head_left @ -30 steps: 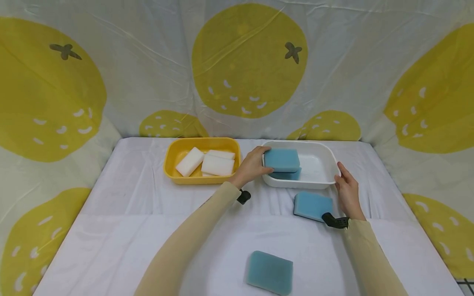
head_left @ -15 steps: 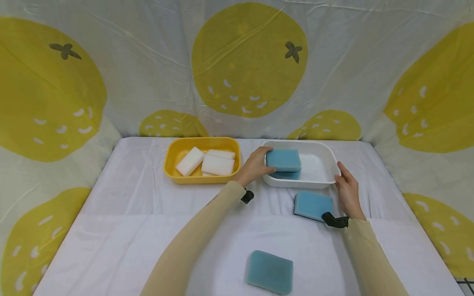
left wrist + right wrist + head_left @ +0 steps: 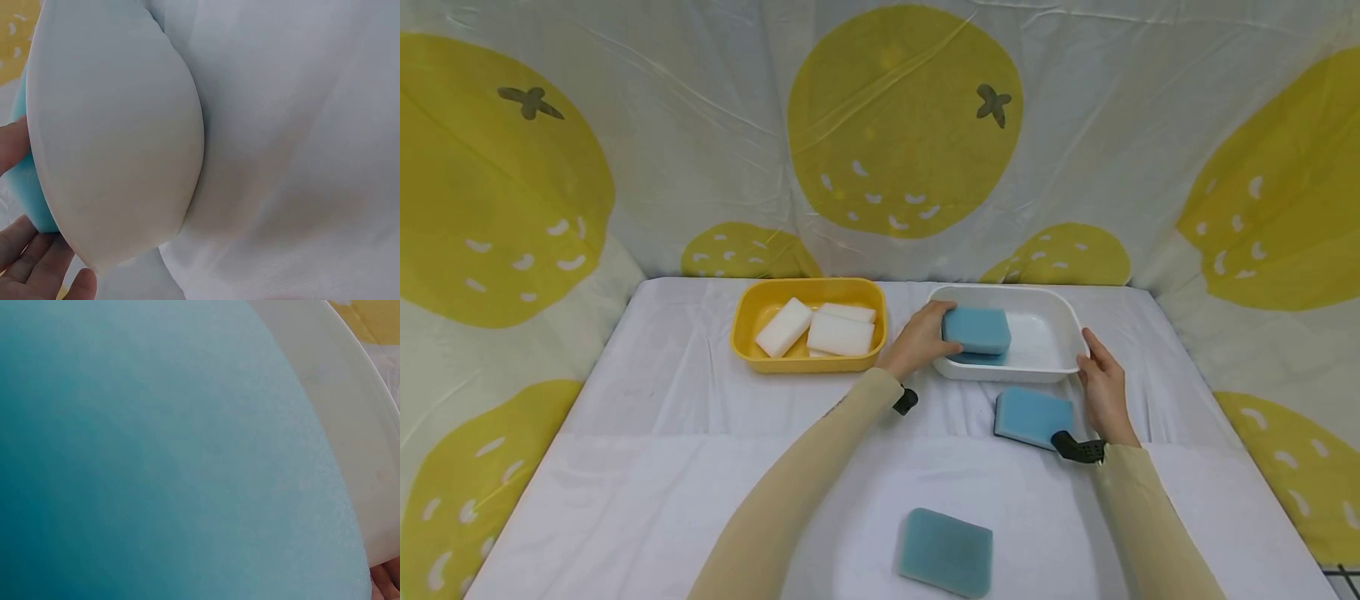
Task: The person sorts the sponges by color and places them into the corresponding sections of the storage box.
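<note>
My left hand point(image 3: 917, 342) pinches a blue sponge point(image 3: 976, 331) at the left end of the white tray point(image 3: 1043, 337). That sponge lies over a second blue sponge point(image 3: 983, 359), mostly covered. In the left wrist view, the fingers point(image 3: 47, 265) and thumb are around the blue sponge point(image 3: 28, 190), behind the tray wall point(image 3: 119, 137). My right hand point(image 3: 1105, 392) grips the tray's right rim, thumb and fingers at its edge. Close to the right wrist, a blue sponge point(image 3: 1033, 415) with a dark underside rests on the cloth; it fills most of the right wrist view.
A yellow tray point(image 3: 752, 363) with several white sponges point(image 3: 841, 335) stands left of the white one. Another blue sponge point(image 3: 946, 553) lies near the front. White cloth point(image 3: 647, 500) covers the table, and a fruit-print curtain point(image 3: 715, 125) hangs behind it.
My left hand has shifted slightly right and down with its blue sponge, which now covers more of the sponge beneath. My right hand has stayed at the tray rim.
</note>
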The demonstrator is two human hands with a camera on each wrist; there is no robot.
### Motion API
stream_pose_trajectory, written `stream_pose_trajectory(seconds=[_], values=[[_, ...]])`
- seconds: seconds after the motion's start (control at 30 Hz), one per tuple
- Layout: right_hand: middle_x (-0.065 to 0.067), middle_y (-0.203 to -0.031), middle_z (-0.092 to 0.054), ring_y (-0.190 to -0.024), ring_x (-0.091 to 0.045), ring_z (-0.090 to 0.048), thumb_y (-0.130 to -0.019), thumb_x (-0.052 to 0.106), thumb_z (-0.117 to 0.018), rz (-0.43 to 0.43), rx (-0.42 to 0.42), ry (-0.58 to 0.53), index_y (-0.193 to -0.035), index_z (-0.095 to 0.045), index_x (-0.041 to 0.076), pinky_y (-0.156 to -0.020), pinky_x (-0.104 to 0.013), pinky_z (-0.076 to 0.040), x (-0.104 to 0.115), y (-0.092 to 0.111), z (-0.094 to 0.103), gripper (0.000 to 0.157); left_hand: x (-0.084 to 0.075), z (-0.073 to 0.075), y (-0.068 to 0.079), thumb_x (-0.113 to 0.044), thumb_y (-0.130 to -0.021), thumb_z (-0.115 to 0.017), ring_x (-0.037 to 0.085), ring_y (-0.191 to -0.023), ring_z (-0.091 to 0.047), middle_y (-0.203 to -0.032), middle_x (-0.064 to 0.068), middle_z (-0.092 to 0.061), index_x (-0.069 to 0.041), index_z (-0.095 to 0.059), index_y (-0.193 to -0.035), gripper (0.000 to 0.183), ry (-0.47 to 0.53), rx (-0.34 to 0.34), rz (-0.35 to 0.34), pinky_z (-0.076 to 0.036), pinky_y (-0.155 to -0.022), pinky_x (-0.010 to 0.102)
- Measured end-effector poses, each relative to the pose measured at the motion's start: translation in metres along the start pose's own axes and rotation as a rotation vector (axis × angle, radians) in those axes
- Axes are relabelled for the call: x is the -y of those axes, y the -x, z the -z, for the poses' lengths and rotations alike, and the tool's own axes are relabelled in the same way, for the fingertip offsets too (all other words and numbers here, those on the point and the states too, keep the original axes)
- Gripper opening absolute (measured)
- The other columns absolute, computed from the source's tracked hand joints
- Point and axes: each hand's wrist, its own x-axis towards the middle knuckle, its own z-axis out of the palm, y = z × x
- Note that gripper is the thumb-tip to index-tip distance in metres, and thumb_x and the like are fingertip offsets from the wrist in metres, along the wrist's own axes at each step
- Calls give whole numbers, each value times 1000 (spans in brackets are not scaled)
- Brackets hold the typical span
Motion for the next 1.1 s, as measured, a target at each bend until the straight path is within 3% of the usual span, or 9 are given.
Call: stream_pose_trajectory(seconds=[0.13,0.5,0.87,1.1], values=[[-5,-160,0,-144,-14,2,-104,8,-29,-3,2,-1,-153,-9,7,-112,-30,-13,1,0,-1,53,-1,-1,0,-22,-85,-75,20,-128,-42,-145,8,-41,-5,-39,-144,71,-59,4,-20,-31,-108,27],[-4,-160,-2,-143,-12,-1,-104,7,-31,32,8,-48,-152,-10,4,-112,-26,-15,-1,2,-1,53,2,0,3,-26,-84,-76,19,-128,-42,-145,7,-41,-6,-39,-145,73,-97,10,-50,-31,-108,26],[-5,-160,-2,-144,-13,-1,-104,9,-31,29,11,-30,-153,-10,5,-112,-27,-14,1,4,-2,53,7,8,12,-25,-86,-74,20,-130,-40,-146,5,-41,-9,-41,-144,69,-26,-7,-78,-31,-108,28],[-4,-160,-2,-143,-13,-1,-104,8,-31,22,8,-25,-153,-9,6,-112,-27,-13,1,4,-2,53,14,15,30,-21,-85,-75,21,-133,-38,-144,7,-44,-8,-45,-142,66,75,-43,-112,-31,-109,31]])
